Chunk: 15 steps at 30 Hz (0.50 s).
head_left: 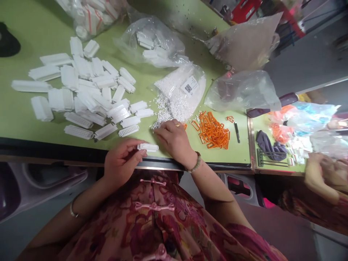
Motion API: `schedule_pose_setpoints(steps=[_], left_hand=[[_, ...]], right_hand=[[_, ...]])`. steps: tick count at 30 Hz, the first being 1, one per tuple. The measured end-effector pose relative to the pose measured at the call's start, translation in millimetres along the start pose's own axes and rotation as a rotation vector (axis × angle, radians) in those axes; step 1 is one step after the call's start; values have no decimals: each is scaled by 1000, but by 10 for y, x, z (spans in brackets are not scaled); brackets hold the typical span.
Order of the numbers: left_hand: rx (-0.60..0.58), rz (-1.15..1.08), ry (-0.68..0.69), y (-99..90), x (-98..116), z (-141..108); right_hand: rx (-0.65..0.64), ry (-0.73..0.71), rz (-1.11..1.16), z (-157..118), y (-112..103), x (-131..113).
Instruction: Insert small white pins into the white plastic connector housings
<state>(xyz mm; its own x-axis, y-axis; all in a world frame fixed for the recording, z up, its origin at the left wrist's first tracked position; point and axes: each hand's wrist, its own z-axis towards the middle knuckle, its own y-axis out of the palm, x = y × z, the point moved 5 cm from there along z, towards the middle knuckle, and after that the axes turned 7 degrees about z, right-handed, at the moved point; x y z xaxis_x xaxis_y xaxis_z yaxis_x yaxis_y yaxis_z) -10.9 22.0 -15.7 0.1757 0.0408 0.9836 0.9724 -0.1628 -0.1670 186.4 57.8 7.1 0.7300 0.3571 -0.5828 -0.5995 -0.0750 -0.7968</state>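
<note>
A white plastic connector housing point(148, 147) is pinched between the thumb and fingers of my left hand point(122, 159), just above the table's front edge. My right hand point(175, 139) rests at the near side of a heap of tiny white plastic pieces point(163, 113), with its fingers bent down and close together. What its fingertips hold, if anything, is too small or hidden to make out. The heap spills from a clear bag point(181, 85) with a printed label. To the right of that hand lies a pile of orange rectangular plastic frames point(214, 132).
Many white housings point(89, 87) lie piled on the left of the green table point(152, 81). Clear bags point(154, 40) stand behind. A black pen-like tool point(237, 132) lies at right. A co-worker's hands point(318, 170) are at the neighbouring table, beside a grey cloth point(272, 146).
</note>
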Motion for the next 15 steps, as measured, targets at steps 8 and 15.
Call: schedule_pose_setpoints(steps=[8, 15], left_hand=[[7, -21, 39, -13, 34, 21], [30, -22, 48, -10, -32, 21]], right_hand=[[-24, -20, 177, 30, -21, -63], [-35, 38, 553, -181, -129, -246]])
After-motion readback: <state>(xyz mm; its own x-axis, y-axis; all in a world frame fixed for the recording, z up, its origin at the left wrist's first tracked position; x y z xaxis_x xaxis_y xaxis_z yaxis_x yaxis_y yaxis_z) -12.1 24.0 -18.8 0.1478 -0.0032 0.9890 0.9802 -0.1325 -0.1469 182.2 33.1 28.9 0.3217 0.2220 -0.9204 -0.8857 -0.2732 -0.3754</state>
